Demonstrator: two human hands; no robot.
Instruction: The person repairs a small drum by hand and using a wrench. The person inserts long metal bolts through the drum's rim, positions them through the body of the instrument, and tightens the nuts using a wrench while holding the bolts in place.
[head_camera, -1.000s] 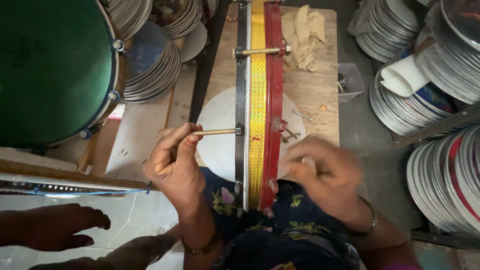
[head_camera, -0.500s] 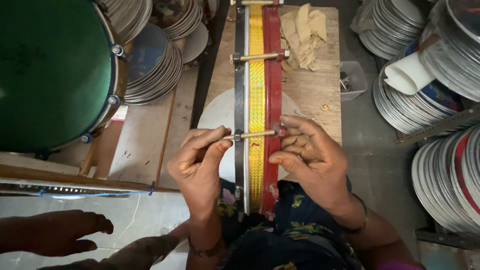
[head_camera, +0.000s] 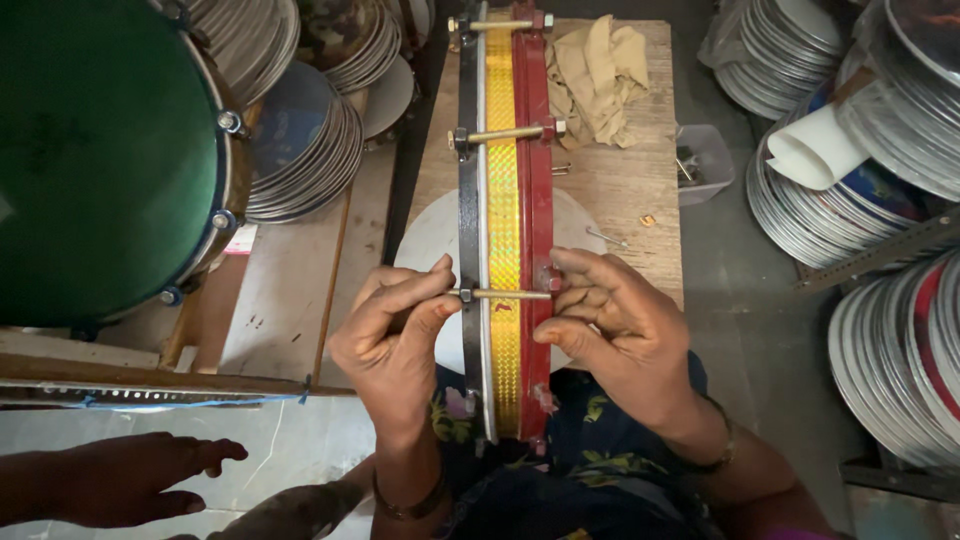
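While your left hand (head_camera: 395, 335) pinches the brass rod (head_camera: 500, 294) crossing the drum (head_camera: 505, 200), your right hand (head_camera: 610, 325) pinches its right end.

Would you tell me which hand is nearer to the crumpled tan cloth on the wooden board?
Right. The right hand sits below the tan cloth, on the drum's red side; the left hand is across the drum.

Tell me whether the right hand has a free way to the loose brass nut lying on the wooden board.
Probably yes: the right hand rests at the drum's red rim, and bare wooden board lies between it and the brass nut.
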